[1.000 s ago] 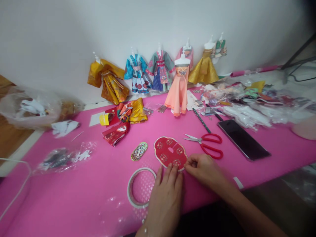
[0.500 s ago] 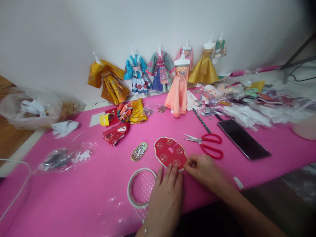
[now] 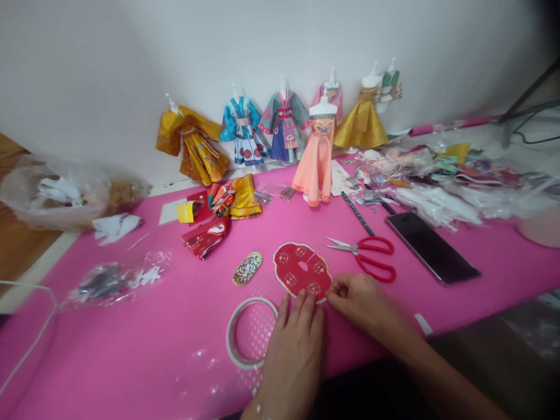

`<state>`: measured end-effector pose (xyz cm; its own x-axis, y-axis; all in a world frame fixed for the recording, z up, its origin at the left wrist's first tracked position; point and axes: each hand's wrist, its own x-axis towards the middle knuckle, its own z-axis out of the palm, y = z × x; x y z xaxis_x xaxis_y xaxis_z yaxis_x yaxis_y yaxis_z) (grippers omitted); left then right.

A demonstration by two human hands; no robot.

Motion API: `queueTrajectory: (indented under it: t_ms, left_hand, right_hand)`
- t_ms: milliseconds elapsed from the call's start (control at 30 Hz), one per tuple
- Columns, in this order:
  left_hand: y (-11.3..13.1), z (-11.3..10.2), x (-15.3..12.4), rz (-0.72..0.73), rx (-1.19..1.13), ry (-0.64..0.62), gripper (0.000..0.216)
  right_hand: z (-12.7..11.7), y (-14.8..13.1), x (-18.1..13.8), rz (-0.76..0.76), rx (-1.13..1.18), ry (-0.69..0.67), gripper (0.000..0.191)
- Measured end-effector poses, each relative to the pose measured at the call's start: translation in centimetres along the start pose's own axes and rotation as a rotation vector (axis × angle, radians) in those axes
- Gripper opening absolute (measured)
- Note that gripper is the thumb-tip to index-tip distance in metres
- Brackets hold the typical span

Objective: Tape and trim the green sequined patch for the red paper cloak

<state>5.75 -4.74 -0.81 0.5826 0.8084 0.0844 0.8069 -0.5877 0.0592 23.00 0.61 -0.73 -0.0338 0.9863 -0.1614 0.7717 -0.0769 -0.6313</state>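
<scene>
A red paper collar piece point(image 3: 301, 270) with gold-patterned medallions lies flat on the pink mat point(image 3: 131, 350). My left hand point(image 3: 294, 350) lies flat with its fingers stretched out, the fingertips pressing the near edge of the red piece. My right hand point(image 3: 359, 302) is curled in a pinch at the piece's near right edge; what the fingertips hold, if anything, is too small to make out. A roll of clear tape point(image 3: 249, 331) rests just left of my left hand. A small oval patterned piece point(image 3: 247, 268) sits left of the red piece.
Red-handled scissors point(image 3: 367, 256) and a black phone point(image 3: 431, 247) lie to the right. Paper doll dresses on stands point(image 3: 315, 151) line the white wall. Folded paper garments point(image 3: 219, 216), plastic bags of parts point(image 3: 109, 280) and a cluttered heap point(image 3: 437, 175) surround the mat.
</scene>
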Motion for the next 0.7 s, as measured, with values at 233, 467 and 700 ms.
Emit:
queueTrajectory:
  t_ms: [233, 467, 700]
  left_hand:
    - [-0.11, 0.19, 0.04, -0.001, -0.008, 0.015, 0.037]
    - [0.09, 0.17, -0.03, -0.010, -0.022, -0.001, 0.036]
    - [-0.08, 0.30, 0.07, -0.016, -0.023, 0.044, 0.035]
  right_hand:
    - [-0.02, 0.06, 0.00, -0.001, 0.001, -0.006, 0.013]
    - [-0.01, 0.13, 0.07, -0.006, 0.006, -0.018, 0.012]
    - [0.02, 0.28, 0.08, -0.005, 0.023, -0.021, 0.012]
